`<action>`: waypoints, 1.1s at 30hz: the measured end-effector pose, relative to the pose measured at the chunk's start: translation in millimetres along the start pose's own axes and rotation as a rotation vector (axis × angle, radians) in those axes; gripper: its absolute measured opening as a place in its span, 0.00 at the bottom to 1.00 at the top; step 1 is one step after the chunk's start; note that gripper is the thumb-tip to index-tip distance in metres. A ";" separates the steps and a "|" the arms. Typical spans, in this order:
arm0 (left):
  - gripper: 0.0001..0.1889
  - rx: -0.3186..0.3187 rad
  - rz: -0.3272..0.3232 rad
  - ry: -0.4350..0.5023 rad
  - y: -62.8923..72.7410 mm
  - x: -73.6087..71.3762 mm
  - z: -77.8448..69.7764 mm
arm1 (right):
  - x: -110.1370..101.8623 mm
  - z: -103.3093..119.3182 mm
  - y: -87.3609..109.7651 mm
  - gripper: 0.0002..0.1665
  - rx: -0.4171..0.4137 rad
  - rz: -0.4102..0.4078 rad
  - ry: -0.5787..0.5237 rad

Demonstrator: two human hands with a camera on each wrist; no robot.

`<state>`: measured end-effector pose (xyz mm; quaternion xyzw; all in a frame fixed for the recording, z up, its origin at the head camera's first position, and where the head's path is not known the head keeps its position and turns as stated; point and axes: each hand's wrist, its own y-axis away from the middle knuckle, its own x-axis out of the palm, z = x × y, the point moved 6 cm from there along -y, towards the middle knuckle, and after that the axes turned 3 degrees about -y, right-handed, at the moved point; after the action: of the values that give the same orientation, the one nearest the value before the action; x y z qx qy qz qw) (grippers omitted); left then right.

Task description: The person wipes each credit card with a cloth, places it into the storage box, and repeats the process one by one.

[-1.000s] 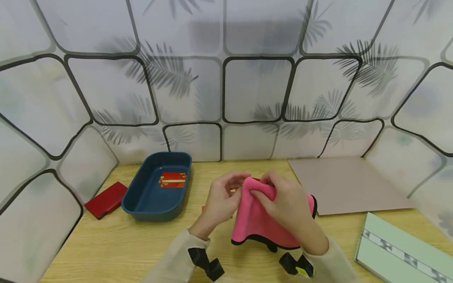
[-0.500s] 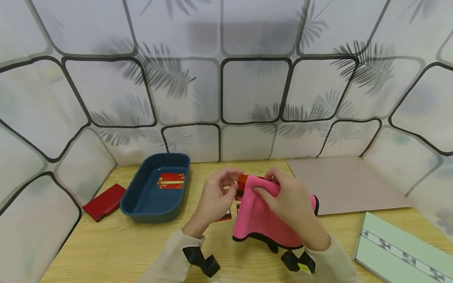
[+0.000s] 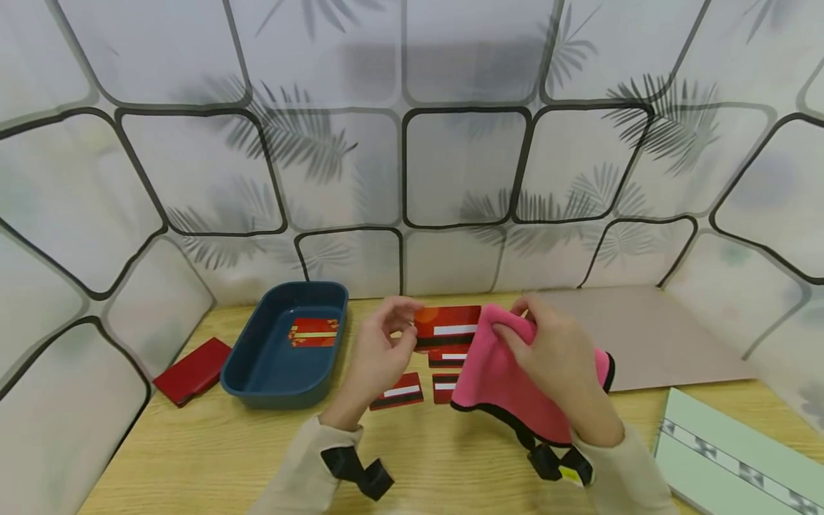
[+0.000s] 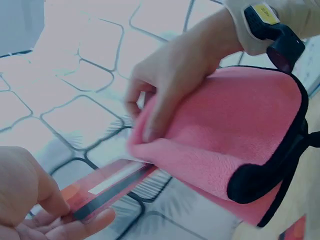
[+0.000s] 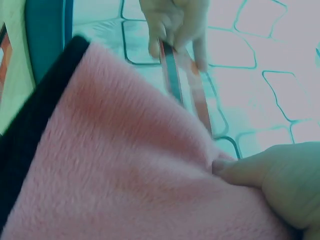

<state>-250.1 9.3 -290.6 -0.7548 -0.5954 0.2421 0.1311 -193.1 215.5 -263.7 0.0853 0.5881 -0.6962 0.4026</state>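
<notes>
1. To the right of the blue tray [image 3: 283, 397], the left hand [image 3: 383, 343] is pinching the tray-side end of a red card [image 3: 449, 325], its thumb and fingers closing on that short edge.
2. Farther right of the tray, the right hand [image 3: 556, 357] is gripping a folded pink cloth [image 3: 508, 386], thumb curling on the front; its other fingers are mostly hiding behind the fabric.
3. The card's end away from the tray is meeting the cloth; whether any of it is lying inside the fold, I cannot tell.
4. The step seems to be wiping: doing it well probably means holding the card flat by its edge, pressing the cloth evenly on both faces, and drawing along its length without bending it.
5. Counting: one tray, one cloth, one card in hand; three striped cards [image 3: 397, 392] are lying right of the tray, two partly hiding near the cloth; one red-and-gold card [image 3: 313, 332] is lying inside it.
6. One red wallet-like item [image 3: 193, 370] is lying left of the tray; one green book-like item [image 3: 740, 450] is resting far right of it.
</notes>
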 end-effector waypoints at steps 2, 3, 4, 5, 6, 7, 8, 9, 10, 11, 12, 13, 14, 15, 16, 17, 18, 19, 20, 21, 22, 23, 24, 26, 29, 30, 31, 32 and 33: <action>0.16 -0.012 -0.029 -0.017 0.2 -4.4 -2.6 | -3.6 -4.7 -1.2 0.17 0.023 -0.004 0.018; 0.15 -0.018 -0.041 -0.023 0.2 -6.5 -3.3 | -5.4 -6.7 -1.7 0.16 0.032 -0.007 0.023; 0.15 -0.026 -0.049 -0.023 0.1 -8.1 -3.8 | -7.2 -8.1 -2.1 0.16 0.036 -0.012 0.027; 0.15 -0.033 -0.053 -0.024 0.1 -9.3 -4.4 | -8.7 -9.4 -2.5 0.16 0.040 -0.016 0.029; 0.14 -0.037 -0.056 -0.029 0.1 -10.3 -4.6 | -9.7 -10.2 -2.9 0.16 0.041 -0.019 0.030; 0.13 -0.038 -0.057 -0.032 -0.1 -11.0 -4.7 | -10.7 -10.4 -3.2 0.16 0.037 -0.024 0.030; 0.12 -0.042 -0.059 -0.030 -0.2 -11.6 -4.5 | -11.2 -10.6 -3.5 0.16 0.034 -0.028 0.027; 0.12 -0.044 -0.059 -0.032 -0.2 -12.0 -4.2 | -11.3 -10.5 -3.7 0.16 0.030 -0.029 0.024; 0.12 -0.047 -0.057 -0.035 -0.2 -12.3 -3.9 | -11.3 -10.4 -3.8 0.16 0.027 -0.030 0.022; 0.12 -0.048 -0.054 -0.038 -0.1 -12.4 -3.6 | -11.1 -10.2 -3.8 0.16 0.025 -0.030 0.020; 0.13 -0.048 -0.048 -0.037 -0.2 -12.4 -3.0 | -10.8 -9.9 -3.8 0.16 0.022 -0.028 0.018; 0.15 -0.049 -0.039 -0.029 -0.3 -12.1 -2.2 | -10.4 -9.7 -3.8 0.16 0.022 -0.025 0.015; 0.16 -0.048 -0.028 -0.019 -0.5 -11.6 -1.5 | -9.9 -9.5 -3.8 0.16 0.022 -0.021 0.012; 0.18 -0.042 -0.019 -0.014 -0.9 -11.2 -1.3 | -9.6 -9.3 -3.8 0.16 0.022 -0.018 0.010; 0.20 -0.034 -0.009 -0.007 -1.1 -10.7 -1.3 | -9.3 -9.2 -3.7 0.16 0.022 -0.015 0.010; 0.21 -0.026 -0.002 0.001 -1.5 -10.2 -1.4 | -9.1 -9.1 -3.6 0.16 0.022 -0.014 0.008; 0.22 -0.017 0.003 0.005 -1.9 -10.0 -1.7 | -9.1 -9.1 -3.6 0.16 0.024 -0.014 0.004; 0.23 -0.012 0.004 0.011 -2.3 -10.1 -1.7 | -9.0 -9.0 -3.7 0.16 0.024 -0.015 0.002; 0.24 -0.013 0.004 0.013 -2.6 -10.3 -1.5 | -9.2 -8.9 -3.9 0.16 0.024 -0.018 -0.002; 0.24 -0.020 0.003 0.016 -2.7 -10.7 -1.1 | -9.4 -8.7 -4.0 0.16 0.024 -0.022 -0.005; 0.24 -0.031 0.002 0.020 -2.6 -11.2 -0.6 | -9.6 -8.6 -4.1 0.16 0.023 -0.026 -0.007; 0.23 -0.047 0.001 0.027 -2.7 -11.6 0.7 | -9.9 -8.3 -4.1 0.16 0.022 -0.029 -0.009; 0.21 -0.065 0.001 0.032 -2.9 -11.9 1.9 | -10.1 -8.1 -4.1 0.16 0.020 -0.031 -0.011; 0.18 -0.099 0.022 0.057 -4.0 -11.5 5.3 | -10.2 -7.8 -4.2 0.16 0.012 -0.030 -0.010; 0.13 -0.135 0.062 0.089 -6.5 -9.7 10.8 | -9.1 -6.9 -4.3 0.17 -0.018 -0.018 -0.009; 0.12 -0.146 0.071 0.094 -7.4 -9.1 13.0 | -8.5 -6.5 -4.3 0.17 -0.036 -0.013 -0.013; 0.11 -0.157 0.075 0.099 -8.2 -8.6 15.3 | -8.0 -5.7 -4.3 0.17 -0.062 -0.008 -0.018; 0.11 -0.169 0.069 0.099 -8.6 -8.4 17.4 | -7.5 -4.6 -4.3 0.17 -0.093 -0.003 -0.029; 0.11 -0.183 0.056 0.098 -8.9 -8.2 19.6 | -7.0 -3.3 -4.1 0.17 -0.128 0.000 -0.039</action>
<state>-269.1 1.9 -301.2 -0.7909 -0.5865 0.1530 0.0838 -192.4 221.6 -257.5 0.0460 0.6234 -0.6588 0.4186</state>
